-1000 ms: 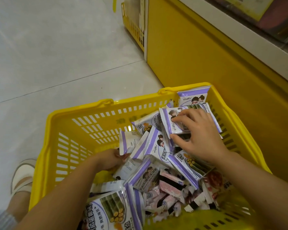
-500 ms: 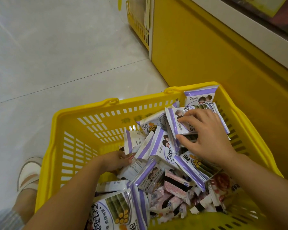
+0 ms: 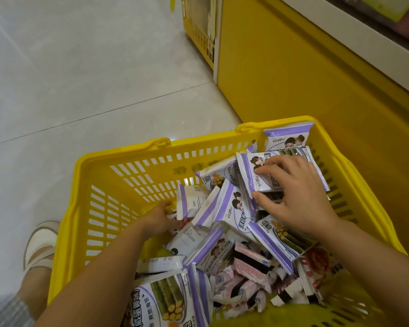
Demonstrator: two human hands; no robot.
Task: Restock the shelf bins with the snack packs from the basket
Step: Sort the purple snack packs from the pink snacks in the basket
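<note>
Head view: right hand (image 3: 293,199) pinched 1 purple seaweed-roll pack (image 3: 246,172) atop the pile in the yellow basket (image 3: 118,153); left hand (image 3: 157,219) lay among packs, grip indiscernible. Pack judged light, crinkly, slippery: best held across its sealed edge

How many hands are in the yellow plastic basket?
2. The left hand reaches among the snack packs by the yellow plastic basket's left wall, fingers partly hidden; the right hand pinches a purple-and-white snack pack at the far right.

"咸蛋黄味" on nearest snack pack (image 3: 162,303)
</note>
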